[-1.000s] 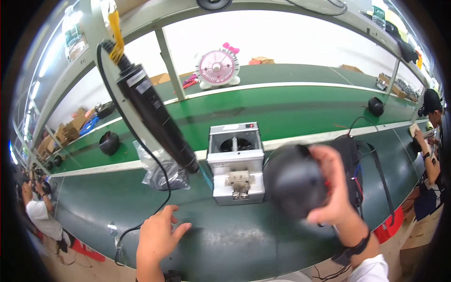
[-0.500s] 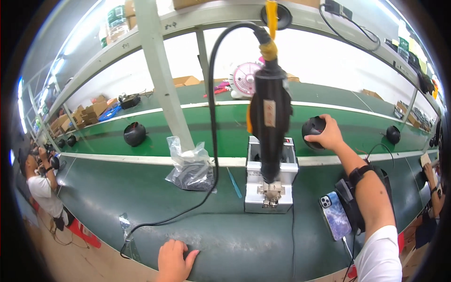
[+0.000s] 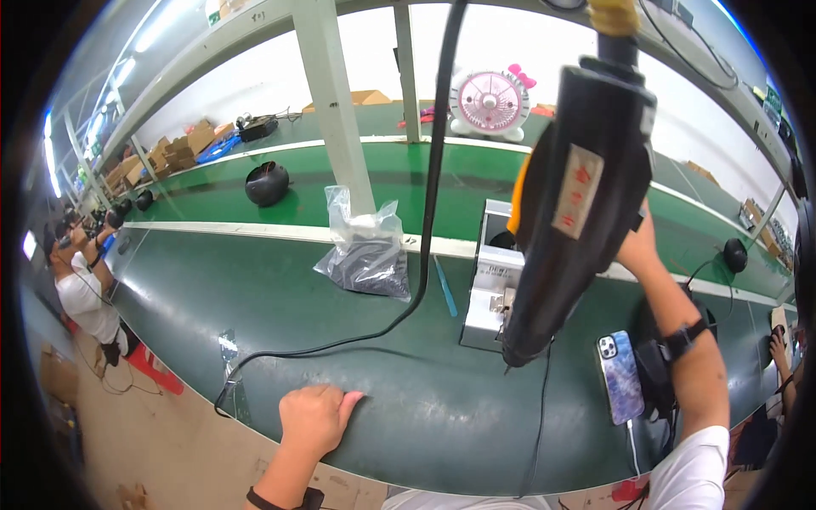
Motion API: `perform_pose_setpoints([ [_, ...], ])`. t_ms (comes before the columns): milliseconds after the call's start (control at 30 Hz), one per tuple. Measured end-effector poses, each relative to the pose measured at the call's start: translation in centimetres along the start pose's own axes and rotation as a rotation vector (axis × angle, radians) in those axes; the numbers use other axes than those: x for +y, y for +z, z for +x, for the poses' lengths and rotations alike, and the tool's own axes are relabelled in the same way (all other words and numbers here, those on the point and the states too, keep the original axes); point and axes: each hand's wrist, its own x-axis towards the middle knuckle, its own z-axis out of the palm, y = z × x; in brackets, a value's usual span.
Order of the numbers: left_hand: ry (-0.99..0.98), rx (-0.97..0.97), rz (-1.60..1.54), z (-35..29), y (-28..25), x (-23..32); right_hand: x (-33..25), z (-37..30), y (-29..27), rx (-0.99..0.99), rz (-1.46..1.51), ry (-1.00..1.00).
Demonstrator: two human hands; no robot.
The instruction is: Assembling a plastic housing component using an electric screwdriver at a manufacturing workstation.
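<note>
My left hand (image 3: 316, 418) is over the near edge of the green bench top, its fingers curled into a fist and the thumb stuck out to the right; nothing shows in it. My right hand (image 3: 641, 244) reaches to the green belt, its fingers hidden behind a hanging black electric screwdriver (image 3: 565, 221). Whatever that hand holds is hidden too. Tip down, the screwdriver hangs in front of a white and grey screw feeder (image 3: 483, 319), partly covering it. A light blue slim tool (image 3: 445, 287) lies left of the feeder.
A clear bag of small dark parts (image 3: 365, 263) stands by the belt's white rail. On the belt (image 3: 357, 183) are round black housings (image 3: 267, 184). A phone (image 3: 621, 378) lies right, charging. A pink and white fan (image 3: 489, 104) stands behind. People work at both sides.
The view has shifted, and the screwdriver now looks larger and further right. My right hand, earlier gripping a round black housing over the belt, is now mostly covered by it.
</note>
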Motion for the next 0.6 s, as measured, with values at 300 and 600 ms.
perform_pose_setpoints([
  [300, 0.519, -0.11, -0.493, 6.8, -2.4, 7.9, -16.3, -13.5, -5.7, -0.758, 0.8, 0.198],
  [600, 0.752, 0.4, -0.418, 12.8, -2.7, 14.7, -19.6, -15.2, -4.9, -0.995, 1.418, 0.789],
])
